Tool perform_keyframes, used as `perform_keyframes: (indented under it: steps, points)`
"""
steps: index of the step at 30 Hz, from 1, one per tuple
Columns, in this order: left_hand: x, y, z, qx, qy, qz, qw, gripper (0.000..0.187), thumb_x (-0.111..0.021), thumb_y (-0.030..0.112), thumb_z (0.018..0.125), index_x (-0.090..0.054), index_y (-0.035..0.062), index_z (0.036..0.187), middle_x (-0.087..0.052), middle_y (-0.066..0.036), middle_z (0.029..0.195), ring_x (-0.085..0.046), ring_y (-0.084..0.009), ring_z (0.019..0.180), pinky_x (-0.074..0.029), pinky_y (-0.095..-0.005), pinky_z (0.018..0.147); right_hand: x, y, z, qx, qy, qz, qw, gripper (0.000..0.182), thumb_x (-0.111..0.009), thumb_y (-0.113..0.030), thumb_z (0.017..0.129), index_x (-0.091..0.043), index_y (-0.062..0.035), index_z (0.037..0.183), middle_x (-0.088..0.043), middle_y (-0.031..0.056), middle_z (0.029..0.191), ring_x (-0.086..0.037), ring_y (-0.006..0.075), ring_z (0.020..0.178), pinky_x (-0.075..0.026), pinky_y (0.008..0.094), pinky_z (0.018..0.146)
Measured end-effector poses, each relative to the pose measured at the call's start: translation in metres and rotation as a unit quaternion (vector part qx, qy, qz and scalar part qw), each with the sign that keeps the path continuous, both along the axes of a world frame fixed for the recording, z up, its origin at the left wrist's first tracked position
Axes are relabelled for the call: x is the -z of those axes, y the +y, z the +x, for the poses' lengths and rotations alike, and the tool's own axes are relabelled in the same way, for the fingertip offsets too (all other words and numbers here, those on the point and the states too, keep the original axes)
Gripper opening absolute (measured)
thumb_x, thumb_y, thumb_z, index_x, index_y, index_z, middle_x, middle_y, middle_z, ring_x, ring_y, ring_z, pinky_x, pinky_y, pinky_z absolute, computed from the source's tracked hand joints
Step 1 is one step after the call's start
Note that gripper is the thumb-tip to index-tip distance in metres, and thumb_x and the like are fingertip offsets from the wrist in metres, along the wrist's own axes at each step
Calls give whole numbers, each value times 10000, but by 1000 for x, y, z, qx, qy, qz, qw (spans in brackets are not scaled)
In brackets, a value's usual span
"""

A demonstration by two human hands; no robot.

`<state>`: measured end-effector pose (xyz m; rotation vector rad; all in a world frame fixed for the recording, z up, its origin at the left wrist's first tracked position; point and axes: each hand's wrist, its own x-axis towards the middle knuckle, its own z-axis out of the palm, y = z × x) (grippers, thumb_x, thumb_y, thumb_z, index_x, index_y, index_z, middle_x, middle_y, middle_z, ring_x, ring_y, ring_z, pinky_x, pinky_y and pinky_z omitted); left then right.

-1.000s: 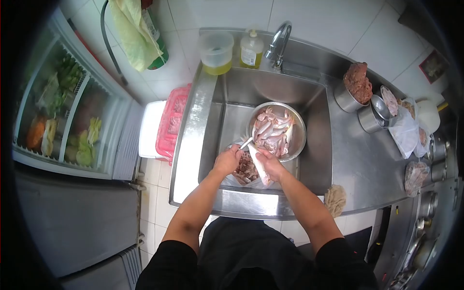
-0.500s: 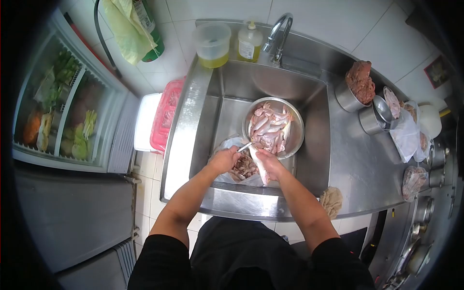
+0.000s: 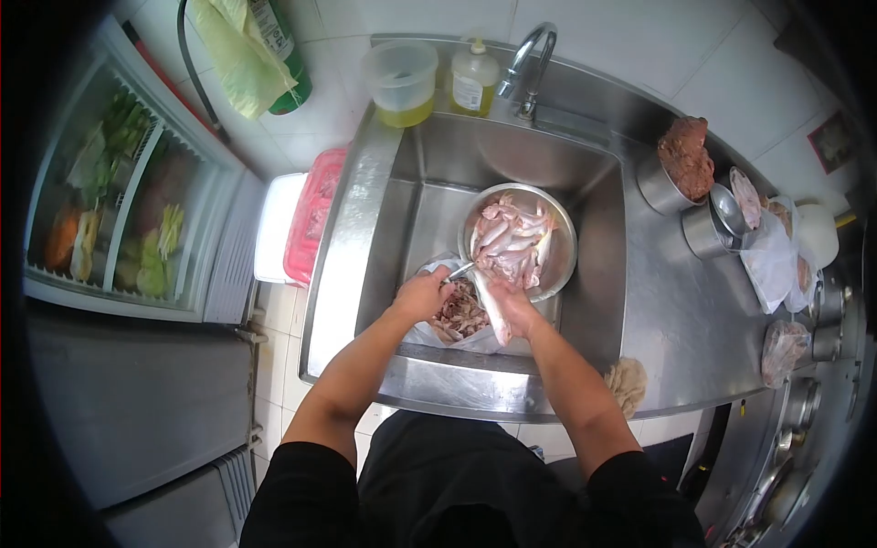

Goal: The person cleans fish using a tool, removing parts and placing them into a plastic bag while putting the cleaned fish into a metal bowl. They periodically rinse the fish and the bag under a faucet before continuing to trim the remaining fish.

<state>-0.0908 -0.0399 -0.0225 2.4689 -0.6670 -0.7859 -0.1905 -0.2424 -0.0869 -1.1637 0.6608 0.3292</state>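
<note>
My left hand (image 3: 424, 298) is closed around a narrow shiny metal tool (image 3: 462, 270), its far end at the upper end of a pale fish (image 3: 494, 310). That fish lies in the grip of my right hand (image 3: 521, 312), its lower end pointing toward me. Behind it, a round metal bowl (image 3: 568, 260) is filled with several whole fish (image 3: 512, 236). Under and between my hands, a clear plastic bag (image 3: 481, 343) holds reddish-brown scraps (image 3: 457, 317). The fingers hide most of the tool's handle.
Bowl and bag sit in a deep steel sink (image 3: 605, 196) with a faucet (image 3: 530, 68) behind it. A soap bottle (image 3: 472, 82) and plastic tub (image 3: 402, 82) stand on the back rim. Metal pots (image 3: 664, 187) are on the right counter, with a crumpled cloth (image 3: 627, 385) at the front edge.
The fish has shifted slightly in my right hand, its lower end a little farther down and right. The tool stays at its upper end; my left hand has barely moved.
</note>
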Motion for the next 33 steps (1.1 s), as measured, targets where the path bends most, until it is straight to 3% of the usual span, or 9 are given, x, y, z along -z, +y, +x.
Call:
perform_keyframes:
  steps: [5,8,11,17,21,24,26,29,33]
  points:
    - [14,-5,-15,85,-40,11,996,302,-513,318,950,-499,112,1171,-616,-237,1087,-604,-407,1018,-480,-494,862,-27,11,-3,-19,20,13,1000,367,-541,-145,929,-544,-30,1278,-637,64,978,-587,141,812,-481,254,727]
    - [34,4,-24,108,-112,-86,984,289,-557,296,914,-533,136,1154,-623,-212,1049,-610,-408,971,-480,-504,819,3,16,-10,-49,-32,-74,996,344,-552,-117,913,-569,-21,1242,-637,74,983,-586,132,817,-477,260,715]
    - [14,-1,-6,22,-4,43,999,297,-563,278,909,-532,130,1166,-595,-212,1166,-601,-407,1005,-477,-503,842,6,23,-7,-70,-62,-160,983,351,-569,-103,889,-572,-18,1230,-644,94,1031,-595,156,926,-474,297,822]
    - [58,1,-22,87,-42,-45,994,304,-539,288,929,-536,133,1190,-610,-199,1157,-583,-378,1087,-472,-470,906,-3,27,-7,-119,-57,-281,951,430,-604,-127,856,-539,-27,1269,-625,150,1146,-588,240,1069,-444,340,939]
    - [27,-1,-17,67,45,4,997,336,-550,299,920,-544,105,1195,-634,-218,1095,-589,-410,1040,-465,-485,897,7,25,-6,-134,-96,-307,937,464,-626,-140,837,-520,-11,1269,-612,172,1177,-580,275,1107,-434,357,963]
    - [39,4,-24,88,55,-5,995,375,-524,337,931,-539,97,1218,-627,-210,1129,-587,-380,1089,-457,-463,941,11,25,-11,-141,-115,-394,901,457,-647,-101,842,-523,-1,1270,-630,123,1125,-588,215,1045,-458,323,923]
    - [69,7,-17,22,50,-33,998,420,-515,363,932,-525,88,1249,-635,-216,1116,-597,-385,1072,-452,-455,951,-11,26,-7,-114,-76,-307,942,452,-641,-73,836,-520,25,1260,-630,126,1123,-592,217,1044,-461,317,918]
    - [43,6,-5,-37,104,22,994,467,-508,394,929,-507,81,1276,-628,-227,1145,-585,-385,1103,-439,-441,973,5,14,-8,-100,-76,-96,987,452,-628,-51,844,-494,53,1263,-630,128,1107,-604,215,1031,-475,305,905]
    - [18,7,-12,12,71,17,997,477,-495,413,935,-511,68,1263,-626,-239,1144,-582,-394,1100,-438,-444,963,10,5,-13,-16,-17,105,994,450,-596,-57,888,-449,13,1307,-629,127,1053,-651,212,908,-544,318,774]
